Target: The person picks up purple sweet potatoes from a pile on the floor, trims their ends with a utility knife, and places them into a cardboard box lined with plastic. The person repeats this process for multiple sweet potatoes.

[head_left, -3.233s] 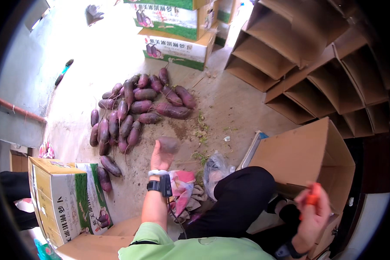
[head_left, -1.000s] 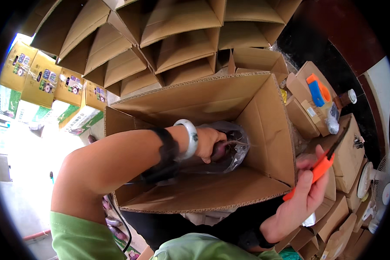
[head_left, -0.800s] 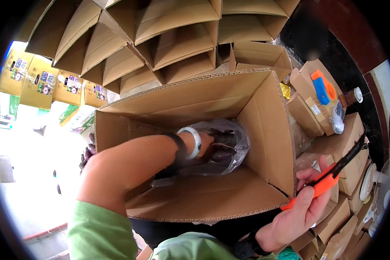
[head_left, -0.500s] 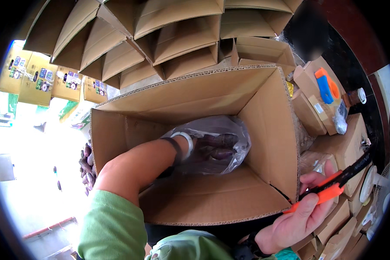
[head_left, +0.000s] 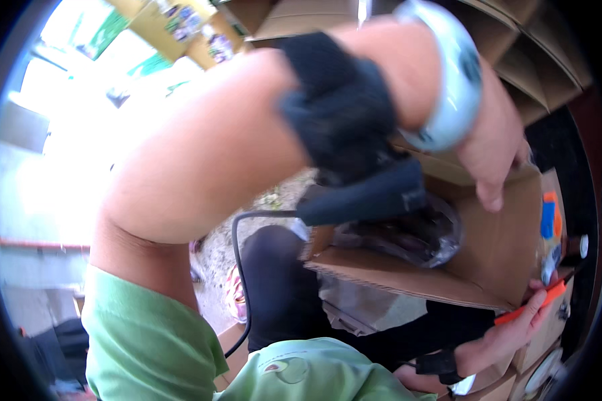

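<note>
The open carton (head_left: 498, 250) has bare room right of its plastic bag (head_left: 446, 244); left forearm (head_left: 207, 147) and left hand (head_left: 495, 144) bar the far side, right hand (head_left: 520, 325) and orange tool (head_left: 555, 292) the near-right corner.

One held orange tool (head_left: 553, 293), one boxed bag (head_left: 447, 251), one bangle (head_left: 460, 87) and two wristbands (head_left: 348, 100) (head_left: 438, 364) show.

Reddish pipe (head_left: 43, 244) at far left, blue-and-orange object (head_left: 548, 220) at right.

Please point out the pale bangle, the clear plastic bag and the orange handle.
Pale bangle (head_left: 459, 97): head view, on the band's broad outer face.
Clear plastic bag (head_left: 449, 239): head view, on its crinkled right-hand side.
Orange handle (head_left: 550, 295): head view, near its upper-right end.
</note>
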Available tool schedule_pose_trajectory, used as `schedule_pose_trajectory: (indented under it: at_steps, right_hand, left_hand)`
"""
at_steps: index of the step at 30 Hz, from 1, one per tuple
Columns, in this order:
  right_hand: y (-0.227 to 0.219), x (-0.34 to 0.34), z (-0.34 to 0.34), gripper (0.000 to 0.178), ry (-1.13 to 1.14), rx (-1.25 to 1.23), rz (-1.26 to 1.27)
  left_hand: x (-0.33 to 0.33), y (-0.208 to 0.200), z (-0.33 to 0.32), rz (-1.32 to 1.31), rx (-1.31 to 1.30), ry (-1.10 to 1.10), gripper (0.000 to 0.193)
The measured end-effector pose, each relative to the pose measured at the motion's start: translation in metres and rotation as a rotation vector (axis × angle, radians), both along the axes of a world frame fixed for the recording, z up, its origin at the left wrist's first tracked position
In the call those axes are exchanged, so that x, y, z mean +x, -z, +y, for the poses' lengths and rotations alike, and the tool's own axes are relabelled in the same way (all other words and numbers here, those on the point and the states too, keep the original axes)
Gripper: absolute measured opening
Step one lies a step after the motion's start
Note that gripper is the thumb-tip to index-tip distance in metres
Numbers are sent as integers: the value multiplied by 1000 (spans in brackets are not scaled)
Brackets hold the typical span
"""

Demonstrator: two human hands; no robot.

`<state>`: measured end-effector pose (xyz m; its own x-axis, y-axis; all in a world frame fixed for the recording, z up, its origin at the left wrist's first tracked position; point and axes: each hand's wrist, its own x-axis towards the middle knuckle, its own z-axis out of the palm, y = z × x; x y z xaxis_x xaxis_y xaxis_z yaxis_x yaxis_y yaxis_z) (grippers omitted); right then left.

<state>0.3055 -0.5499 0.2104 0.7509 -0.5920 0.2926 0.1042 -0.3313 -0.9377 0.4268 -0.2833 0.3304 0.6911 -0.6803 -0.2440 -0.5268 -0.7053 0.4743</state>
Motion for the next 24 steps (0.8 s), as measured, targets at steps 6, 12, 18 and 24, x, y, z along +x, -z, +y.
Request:
schedule_pose_trajectory:
  at_steps: [6, 12, 18, 24]
  right_hand:
    - [-22, -16, 10, 39, 156, -124, -125]
    - [-63, -55, 103, 44, -685, 206, -399]
    - [-35, -107, 209, 53, -1437, 624, 812]
    - [21, -151, 317, 40, -1749, 371, 964]
  left_hand:
    - [-133, -6, 201, -217, -405, -510, 56]
    - [-341, 203, 328, -156, -717, -1735, 39]
    - [-518, 481, 301, 167, -371, -2506, 44]
    - [-602, 532, 293, 67, -115, -2936, 51]
